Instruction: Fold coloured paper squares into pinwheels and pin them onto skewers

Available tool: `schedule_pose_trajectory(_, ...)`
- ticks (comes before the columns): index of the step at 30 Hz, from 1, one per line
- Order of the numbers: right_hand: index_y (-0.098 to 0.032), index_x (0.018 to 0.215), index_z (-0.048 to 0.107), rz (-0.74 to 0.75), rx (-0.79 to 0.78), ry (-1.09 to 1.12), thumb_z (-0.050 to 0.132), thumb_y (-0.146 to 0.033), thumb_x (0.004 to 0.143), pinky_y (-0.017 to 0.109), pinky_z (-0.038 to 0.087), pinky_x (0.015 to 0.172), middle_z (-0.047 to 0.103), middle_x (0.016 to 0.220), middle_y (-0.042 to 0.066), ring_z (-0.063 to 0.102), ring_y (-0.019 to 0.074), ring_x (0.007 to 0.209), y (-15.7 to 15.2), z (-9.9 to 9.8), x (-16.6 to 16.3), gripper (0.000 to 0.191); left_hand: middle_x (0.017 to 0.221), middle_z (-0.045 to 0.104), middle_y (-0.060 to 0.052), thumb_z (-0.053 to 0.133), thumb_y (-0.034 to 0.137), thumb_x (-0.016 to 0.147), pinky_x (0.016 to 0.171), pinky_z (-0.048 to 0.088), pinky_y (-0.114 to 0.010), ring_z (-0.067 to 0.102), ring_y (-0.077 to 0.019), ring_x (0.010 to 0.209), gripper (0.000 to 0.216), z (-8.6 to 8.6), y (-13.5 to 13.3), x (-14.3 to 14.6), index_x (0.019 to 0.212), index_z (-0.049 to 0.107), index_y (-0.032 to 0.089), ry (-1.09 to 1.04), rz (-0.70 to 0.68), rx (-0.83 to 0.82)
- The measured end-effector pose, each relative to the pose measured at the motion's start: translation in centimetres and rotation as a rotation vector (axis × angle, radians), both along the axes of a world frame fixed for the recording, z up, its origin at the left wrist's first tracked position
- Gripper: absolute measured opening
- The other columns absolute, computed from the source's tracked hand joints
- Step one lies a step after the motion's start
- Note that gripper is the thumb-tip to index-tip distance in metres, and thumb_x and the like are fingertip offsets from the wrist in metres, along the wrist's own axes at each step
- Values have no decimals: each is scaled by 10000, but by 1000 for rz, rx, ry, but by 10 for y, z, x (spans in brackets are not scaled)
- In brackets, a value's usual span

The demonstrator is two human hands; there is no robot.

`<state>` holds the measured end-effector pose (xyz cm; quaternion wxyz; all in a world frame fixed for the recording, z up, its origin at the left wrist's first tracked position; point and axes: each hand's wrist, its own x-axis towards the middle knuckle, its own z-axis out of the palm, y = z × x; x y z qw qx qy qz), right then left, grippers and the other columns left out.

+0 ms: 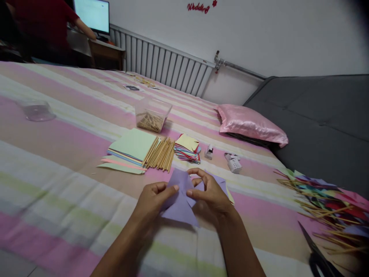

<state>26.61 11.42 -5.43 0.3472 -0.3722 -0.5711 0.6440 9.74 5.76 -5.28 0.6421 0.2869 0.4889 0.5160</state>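
Both my hands hold a folded lilac paper sheet [181, 200] low over the striped bedspread [57, 154]. My left hand [152, 200] pinches its left side with thumb and fingers closed. My right hand [209, 196] grips the right side, fingers curled over a fold. Just beyond lie a stack of pastel paper sheets [131, 150], a row of wooden sticks [160, 154] and a smaller pile of coloured paper squares [187, 148].
A clear tub of sticks [151, 115], a glue bottle [209, 152], a small white box [234, 164], a pink pillow [250, 125], a clear lid [37, 110]. Finished paper pinwheels on sticks [325, 204] and scissors [319, 254] lie right. Another person in red [43, 27] sits far back left.
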Motion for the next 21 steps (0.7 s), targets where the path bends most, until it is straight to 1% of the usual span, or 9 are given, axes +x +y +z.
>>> schedule_pose_trajectory(2, -225, 1037, 575, 40, 21, -46, 807, -226, 596, 208, 431, 599, 556, 682, -54, 556, 101, 626, 0, 0, 0, 498, 520, 530, -9, 737, 379, 555, 457, 294, -211, 439, -96, 460, 310, -4, 1, 0, 610, 632, 92, 80, -58, -3)
schedule_pose_trajectory(5, -229, 1049, 572, 101, 40, -91, 793, -220, 610, 212, 414, 581, 550, 667, -57, 550, 102, 602, 1, 1, 0, 492, 532, 543, -7, 719, 321, 542, 458, 294, -213, 444, -100, 465, 252, -7, 0, 2, 622, 641, 95, 156, -97, -12)
schedule_pose_trajectory(8, -230, 1062, 565, 130, 61, -126, 791, -225, 607, 218, 407, 582, 544, 676, -54, 556, 114, 626, 1, 2, 0, 508, 548, 561, -9, 694, 277, 538, 467, 316, -219, 465, -111, 480, 211, -6, -1, 3, 641, 642, 100, 192, -111, -30)
schedule_pose_trajectory(13, -230, 1089, 557, 145, 107, -179, 805, -260, 591, 227, 408, 603, 537, 682, -55, 551, 123, 652, 1, 3, 0, 556, 568, 595, -23, 680, 250, 543, 482, 348, -229, 502, -130, 498, 179, -2, -2, 1, 638, 652, 101, 220, -144, -35)
schedule_pose_trajectory(15, -229, 1103, 556, 137, 130, -190, 805, -263, 593, 230, 413, 619, 542, 686, -51, 552, 127, 669, 1, 3, 0, 569, 559, 598, -22, 683, 242, 552, 477, 348, -228, 502, -130, 488, 170, -2, -2, 2, 646, 666, 101, 223, -125, -26)
schedule_pose_trajectory(17, -235, 1128, 544, 118, 121, -166, 804, -265, 598, 229, 420, 616, 551, 703, -46, 558, 128, 676, 0, 2, -1, 591, 544, 601, -21, 688, 244, 562, 469, 347, -226, 503, -132, 473, 168, -3, -2, 3, 649, 680, 101, 215, -84, -19)
schedule_pose_trajectory(21, -261, 1238, 447, 41, 28, 43, 789, -292, 626, 236, 452, 597, 605, 855, -3, 588, 131, 679, -1, -1, -5, 701, 575, 652, -52, 724, 253, 545, 495, 400, -248, 558, -168, 498, 197, -5, 0, 5, 658, 701, 93, 154, 44, -4)
